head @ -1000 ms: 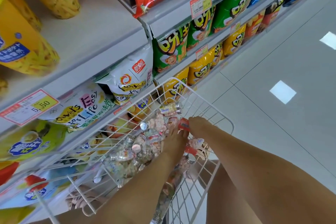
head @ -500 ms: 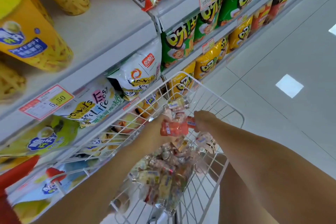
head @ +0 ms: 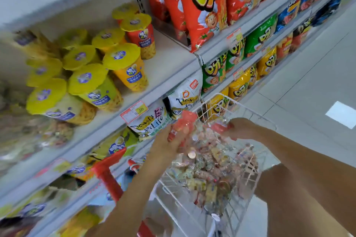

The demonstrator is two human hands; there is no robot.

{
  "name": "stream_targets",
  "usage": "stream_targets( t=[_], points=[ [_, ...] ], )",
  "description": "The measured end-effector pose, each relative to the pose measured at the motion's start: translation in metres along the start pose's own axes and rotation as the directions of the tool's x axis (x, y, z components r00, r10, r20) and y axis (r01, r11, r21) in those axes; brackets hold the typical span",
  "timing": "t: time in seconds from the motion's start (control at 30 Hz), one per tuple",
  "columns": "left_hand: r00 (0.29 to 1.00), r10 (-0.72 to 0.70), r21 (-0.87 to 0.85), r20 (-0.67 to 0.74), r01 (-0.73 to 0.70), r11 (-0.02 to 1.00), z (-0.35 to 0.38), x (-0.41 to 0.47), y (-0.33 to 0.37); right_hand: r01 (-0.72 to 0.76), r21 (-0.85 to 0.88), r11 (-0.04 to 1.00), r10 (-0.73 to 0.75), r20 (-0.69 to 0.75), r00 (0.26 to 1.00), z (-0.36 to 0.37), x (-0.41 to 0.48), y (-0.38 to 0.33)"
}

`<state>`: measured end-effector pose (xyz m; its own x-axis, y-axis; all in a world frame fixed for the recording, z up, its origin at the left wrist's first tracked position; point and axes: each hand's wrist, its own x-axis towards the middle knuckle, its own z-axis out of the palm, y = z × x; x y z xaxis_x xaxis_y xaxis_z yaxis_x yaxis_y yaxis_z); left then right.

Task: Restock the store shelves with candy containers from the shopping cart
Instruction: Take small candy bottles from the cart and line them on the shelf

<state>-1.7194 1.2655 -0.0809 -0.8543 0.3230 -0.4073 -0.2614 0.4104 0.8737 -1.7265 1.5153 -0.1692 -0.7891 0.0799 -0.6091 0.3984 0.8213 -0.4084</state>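
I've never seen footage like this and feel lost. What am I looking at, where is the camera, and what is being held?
No machine here: these are a person's two bare hands, filmed by a wide-angle camera worn on the head, looking forward and down. The left hand grips a red candy container above a white wire shopping cart piled with small candy containers. The right hand is at a second red item; blur hides whether it grips it. On the left stand store shelves with yellow-lidded cups and snack bags.
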Motion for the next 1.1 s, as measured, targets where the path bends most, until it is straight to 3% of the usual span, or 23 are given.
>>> stream_targets(
  t=[0.1, 0.2, 0.23, 0.4, 0.57, 0.73, 0.83, 0.9, 1.0, 1.1],
  points=[
    [0.983, 0.008, -0.135, -0.184, -0.034, 0.99, -0.027, -0.04, 0.007, 0.173, 0.19, 0.966, -0.169, -0.038, 0.985, -0.02, -0.04, -0.033],
    [0.951, -0.005, -0.137, -0.309, -0.039, 0.99, -0.057, -0.08, 0.011, 0.287, 0.201, 0.937, -0.272, -0.099, 0.957, -0.042, -0.083, -0.072],
    [0.939, 0.04, -0.114, -0.341, -0.084, 0.99, -0.067, -0.091, 0.01, 0.326, 0.205, 0.923, -0.307, -0.119, 0.944, -0.048, -0.097, -0.087],
    [0.896, 0.218, -0.346, -0.388, -0.36, 0.866, -0.115, -0.15, 0.031, 0.542, 0.225, 0.81, -0.49, -0.249, 0.835, -0.08, -0.186, -0.17],
    [0.748, 0.444, -0.239, -0.494, -0.607, 0.757, -0.182, -0.203, 0.069, 0.746, 0.199, 0.635, -0.682, -0.308, 0.663, -0.112, -0.262, -0.253],
    [0.59, 0.535, -0.066, -0.604, -0.707, 0.704, -0.243, -0.234, 0.105, 0.876, 0.164, 0.453, -0.743, -0.473, 0.473, -0.132, -0.292, -0.333],
    [0.502, 0.55, 0.048, -0.668, -0.709, 0.704, -0.279, -0.234, 0.129, 0.911, 0.129, 0.393, -0.763, -0.507, 0.401, -0.143, -0.303, -0.376],
    [0.489, 0.514, 0.065, -0.705, -0.677, 0.733, -0.306, -0.226, 0.144, 0.917, 0.152, 0.369, -0.759, -0.52, 0.392, -0.151, -0.307, -0.401],
    [0.516, 0.476, 0.135, -0.712, -0.565, 0.814, -0.335, -0.207, 0.165, 0.928, 0.144, 0.344, -0.791, -0.488, 0.369, -0.157, -0.311, -0.432],
    [0.568, 0.452, 0.223, -0.687, -0.427, 0.876, -0.347, -0.186, 0.181, 0.93, -0.062, 0.363, -0.837, -0.46, 0.296, -0.155, -0.31, -0.458]
  ],
)
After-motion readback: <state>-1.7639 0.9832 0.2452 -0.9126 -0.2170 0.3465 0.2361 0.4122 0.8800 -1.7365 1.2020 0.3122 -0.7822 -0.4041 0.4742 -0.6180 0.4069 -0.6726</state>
